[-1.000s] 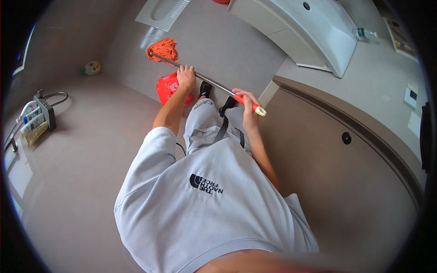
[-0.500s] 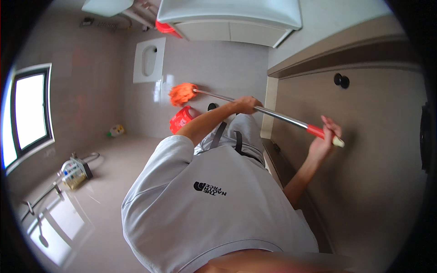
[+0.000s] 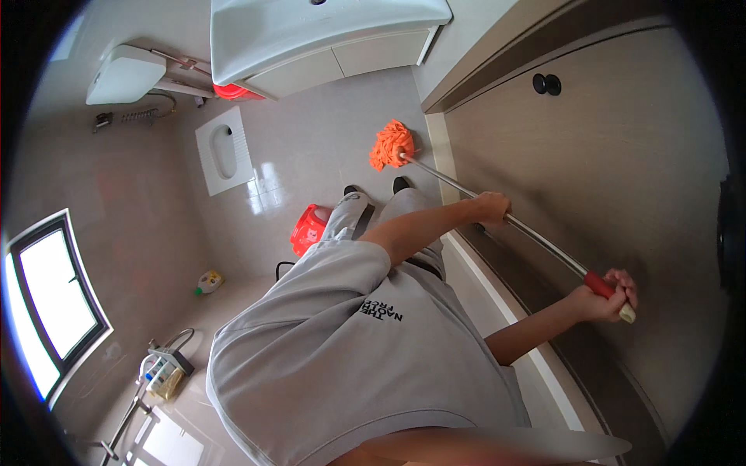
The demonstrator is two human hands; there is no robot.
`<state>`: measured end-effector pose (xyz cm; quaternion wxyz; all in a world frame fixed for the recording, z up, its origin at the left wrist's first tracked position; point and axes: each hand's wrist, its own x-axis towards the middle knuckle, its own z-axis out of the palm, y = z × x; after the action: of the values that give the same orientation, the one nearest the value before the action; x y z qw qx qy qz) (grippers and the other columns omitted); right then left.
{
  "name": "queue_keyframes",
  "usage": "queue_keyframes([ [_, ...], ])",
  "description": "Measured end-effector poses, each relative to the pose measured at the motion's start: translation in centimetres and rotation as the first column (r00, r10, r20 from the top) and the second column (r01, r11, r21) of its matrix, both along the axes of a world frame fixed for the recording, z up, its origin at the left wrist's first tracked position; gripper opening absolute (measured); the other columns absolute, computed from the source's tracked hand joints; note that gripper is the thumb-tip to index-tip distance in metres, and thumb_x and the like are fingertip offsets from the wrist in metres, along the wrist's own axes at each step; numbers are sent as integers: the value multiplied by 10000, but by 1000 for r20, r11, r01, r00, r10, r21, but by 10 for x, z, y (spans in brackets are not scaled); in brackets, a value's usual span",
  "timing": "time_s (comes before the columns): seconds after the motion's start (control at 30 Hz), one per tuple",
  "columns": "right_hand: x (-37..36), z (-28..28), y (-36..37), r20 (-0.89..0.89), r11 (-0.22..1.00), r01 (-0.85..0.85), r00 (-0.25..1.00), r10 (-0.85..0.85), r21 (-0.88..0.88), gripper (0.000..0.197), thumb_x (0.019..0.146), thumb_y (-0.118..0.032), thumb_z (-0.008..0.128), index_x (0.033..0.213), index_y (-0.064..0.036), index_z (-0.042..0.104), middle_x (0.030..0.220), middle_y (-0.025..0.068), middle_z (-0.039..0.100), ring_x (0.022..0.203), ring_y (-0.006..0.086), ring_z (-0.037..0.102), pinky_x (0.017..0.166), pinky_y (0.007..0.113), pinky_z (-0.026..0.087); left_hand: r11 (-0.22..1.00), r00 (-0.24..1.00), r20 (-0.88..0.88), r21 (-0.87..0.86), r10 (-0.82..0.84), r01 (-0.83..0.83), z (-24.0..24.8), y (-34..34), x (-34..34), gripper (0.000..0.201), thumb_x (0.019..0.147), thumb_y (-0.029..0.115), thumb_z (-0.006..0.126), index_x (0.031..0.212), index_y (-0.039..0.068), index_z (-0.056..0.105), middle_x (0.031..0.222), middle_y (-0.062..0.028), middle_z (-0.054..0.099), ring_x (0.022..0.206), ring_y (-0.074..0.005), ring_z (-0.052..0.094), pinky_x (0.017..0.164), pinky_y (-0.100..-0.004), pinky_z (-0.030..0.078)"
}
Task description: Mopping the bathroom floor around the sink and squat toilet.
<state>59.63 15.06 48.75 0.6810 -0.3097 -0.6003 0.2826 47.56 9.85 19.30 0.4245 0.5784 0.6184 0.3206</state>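
A mop (image 3: pixel 556 248) with a bright orange strand head (image 3: pixel 392 145) and a silver pole slants across the view. Its head rests on the grey tiled floor ahead of my feet, near the wall beside the door. My left hand (image 3: pixel 492 208) is wrapped round the middle of the pole. At the pole's upper end, my right hand (image 3: pixel 610 297) closes round the red grip, and the pale end cap sticks out past it. A red bucket (image 3: pixel 309 229) stands on the floor just left of my legs.
A white squat toilet (image 3: pixel 224 151) is set in the floor at the left. Ahead, a white washbasin (image 3: pixel 326 31) tops a cabinet, with another red container (image 3: pixel 235 92) beside it. A brown door (image 3: pixel 575 147) with a black knob fills the right. A bottle (image 3: pixel 208 282) lies by the left wall.
The mop head has swept right, away from the bucket toward the door side. Both hands have moved right and nearer with the pole. The whole view has turned slightly.
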Motion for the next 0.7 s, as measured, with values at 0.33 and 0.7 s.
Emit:
queue_keyframes([
  [0.33,-152,-118,-116,-94,774,-442,887,452,-453,141,790,13,504,915,-41,539,822,125,610,701,235,618,623,327,518,868,900,-115,-236,421,-436,-114,-205,-114,214,785,225,646,935,108,743,946,-163,716,945,-342,689,836,-451,554],
  [0.7,-235,-259,-312,-309,-200,-538,119,944,-819,166,966,-66,477,1032,9,610,1077,173,668,1107,309,629,1053,422,432,237,420,-478,-398,771,-887,-184,-542,-147,604,780,275,705,1340,146,518,1405,-123,495,1357,-284,424,1075,-481,392],
])
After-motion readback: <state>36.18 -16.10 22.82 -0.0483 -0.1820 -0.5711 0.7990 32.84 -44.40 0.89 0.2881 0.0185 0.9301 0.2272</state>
